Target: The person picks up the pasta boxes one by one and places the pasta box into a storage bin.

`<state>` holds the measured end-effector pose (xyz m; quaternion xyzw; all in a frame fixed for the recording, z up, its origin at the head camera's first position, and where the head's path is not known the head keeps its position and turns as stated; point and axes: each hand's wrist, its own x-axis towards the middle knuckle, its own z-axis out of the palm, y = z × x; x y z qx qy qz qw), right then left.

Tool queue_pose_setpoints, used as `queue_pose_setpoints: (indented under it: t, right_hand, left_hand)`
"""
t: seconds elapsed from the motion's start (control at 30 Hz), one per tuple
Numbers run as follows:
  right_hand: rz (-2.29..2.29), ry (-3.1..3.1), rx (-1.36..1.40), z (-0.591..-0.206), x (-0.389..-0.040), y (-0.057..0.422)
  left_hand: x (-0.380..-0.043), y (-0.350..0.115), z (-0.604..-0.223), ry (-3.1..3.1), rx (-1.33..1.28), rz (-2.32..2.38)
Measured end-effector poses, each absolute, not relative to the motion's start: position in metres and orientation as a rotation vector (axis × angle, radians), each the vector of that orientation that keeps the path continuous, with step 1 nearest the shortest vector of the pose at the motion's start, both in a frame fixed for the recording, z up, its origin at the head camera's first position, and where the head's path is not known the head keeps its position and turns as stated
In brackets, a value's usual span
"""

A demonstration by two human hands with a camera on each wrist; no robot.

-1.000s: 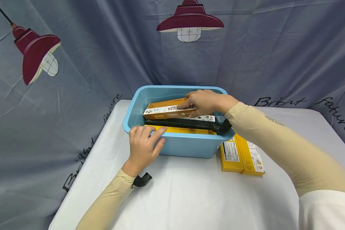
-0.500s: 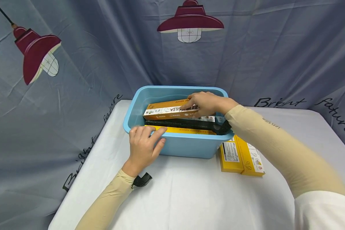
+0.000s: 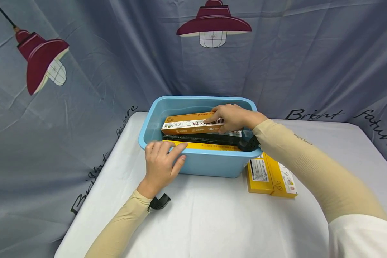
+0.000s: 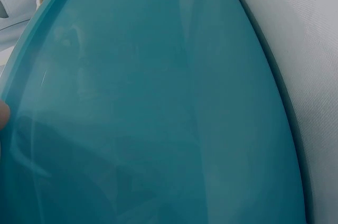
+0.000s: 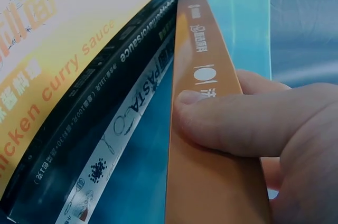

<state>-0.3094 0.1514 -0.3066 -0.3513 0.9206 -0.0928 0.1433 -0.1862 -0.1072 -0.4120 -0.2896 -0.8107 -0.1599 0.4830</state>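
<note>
My right hand (image 3: 233, 117) pinches an orange pasta box (image 3: 188, 123) inside the blue plastic bin (image 3: 209, 163). In the right wrist view, the thumb (image 5: 227, 121) presses one narrow side of the box while the fingers lie behind it, mostly hidden. The box leans at the back of the row. Nearer the front stand a black pasta box (image 3: 203, 138) with a white band and a yellow box (image 3: 206, 146) lettered "chicken curry sauce". With fingers hooked over the near left rim and thumb outside, my left hand (image 3: 161, 163) holds the bin. Mostly the bin's outer wall (image 4: 148, 97) fills the left wrist view.
Two yellow boxes (image 3: 259, 175) lie side by side on the white-covered table (image 3: 206, 215), just right of the bin. Behind rises a grey-blue curtain (image 3: 132, 53) printed with red lamps and lettering. A black camera mount (image 3: 159, 201) sticks out from the left wrist.
My right hand and the orange box have shifted slightly down and to the right. The left hand has stayed at the rim, and the bin is almost unmoved.
</note>
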Motion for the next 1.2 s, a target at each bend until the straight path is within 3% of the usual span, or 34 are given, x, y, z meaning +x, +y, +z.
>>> queue_pose_setpoints:
  t: [1.2]
  right_hand:
    - [-0.319,2.767,-1.026,-0.297,-0.305,0.15]
  left_hand:
    - [-0.185,-0.106,-0.409,-1.963,-0.703,-0.38]
